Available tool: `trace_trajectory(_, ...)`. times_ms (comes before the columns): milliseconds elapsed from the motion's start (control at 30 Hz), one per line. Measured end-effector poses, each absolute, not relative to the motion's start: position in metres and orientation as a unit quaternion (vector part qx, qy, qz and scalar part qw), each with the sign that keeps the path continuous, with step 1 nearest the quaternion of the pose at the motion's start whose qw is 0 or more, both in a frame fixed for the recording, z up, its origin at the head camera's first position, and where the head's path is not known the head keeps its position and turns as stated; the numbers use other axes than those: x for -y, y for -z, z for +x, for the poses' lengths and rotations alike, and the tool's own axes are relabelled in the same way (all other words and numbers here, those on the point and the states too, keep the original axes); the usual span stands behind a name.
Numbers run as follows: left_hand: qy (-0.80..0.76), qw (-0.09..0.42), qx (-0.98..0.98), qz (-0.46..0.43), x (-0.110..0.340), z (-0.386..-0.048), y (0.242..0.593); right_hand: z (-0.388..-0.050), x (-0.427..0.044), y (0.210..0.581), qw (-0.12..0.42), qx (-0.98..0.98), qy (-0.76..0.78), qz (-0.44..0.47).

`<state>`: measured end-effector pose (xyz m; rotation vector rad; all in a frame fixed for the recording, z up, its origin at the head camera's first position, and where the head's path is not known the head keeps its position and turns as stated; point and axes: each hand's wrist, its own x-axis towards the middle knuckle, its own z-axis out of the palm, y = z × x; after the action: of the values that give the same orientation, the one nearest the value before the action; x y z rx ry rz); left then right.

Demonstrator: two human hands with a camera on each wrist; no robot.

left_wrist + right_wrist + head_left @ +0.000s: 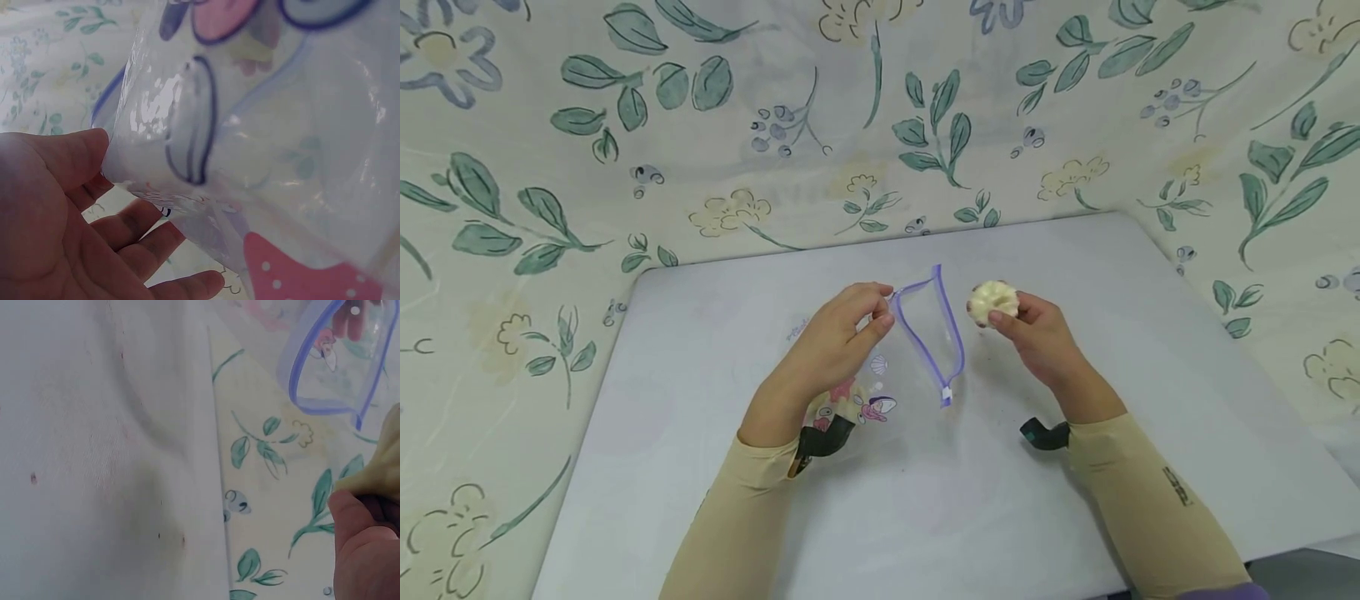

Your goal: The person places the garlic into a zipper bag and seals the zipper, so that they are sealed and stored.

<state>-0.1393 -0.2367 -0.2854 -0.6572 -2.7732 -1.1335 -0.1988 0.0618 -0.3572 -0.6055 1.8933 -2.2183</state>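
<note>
A clear zip bag with a purple rim (953, 333) and printed sea pictures is held up by my left hand (842, 337), its mouth spread and facing right. In the left wrist view the thumb and a finger of that hand (69, 206) pinch the bag's film (281, 137), the other fingers spread. Just right of the bag mouth, my right hand (1048, 346) grips a pale yellow, lobed round object (992, 303) between thumb and fingers. The right wrist view shows the bag's purple rim (322, 406) beyond this hand (369, 556) and part of the pale object (375, 469).
A white table (925, 508) lies under both hands. Cloth with leaves and flowers (820, 200) hangs behind it and at both sides. Black straps or mounts (827, 437) are at both wrists. Something dark stands beyond the table's lower right edge.
</note>
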Motion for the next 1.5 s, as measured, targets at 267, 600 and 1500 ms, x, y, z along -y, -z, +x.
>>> trace_trajectory(267,0.368,0.037,0.904,-0.213,0.237,-0.139,0.285,-0.196,-0.056,0.356,0.087,-0.621,0.748,-0.216)
trace_trajectory(600,0.366,0.045,0.904,-0.217,0.237,-0.139,0.284,-0.195,-0.048,0.352,0.084,-0.616,0.75,-0.227)
trace_trajectory(1500,0.367,0.048,0.905,-0.211,0.239,-0.14,0.285,-0.193,-0.032,0.341,0.114,-0.639,0.739,-0.181)
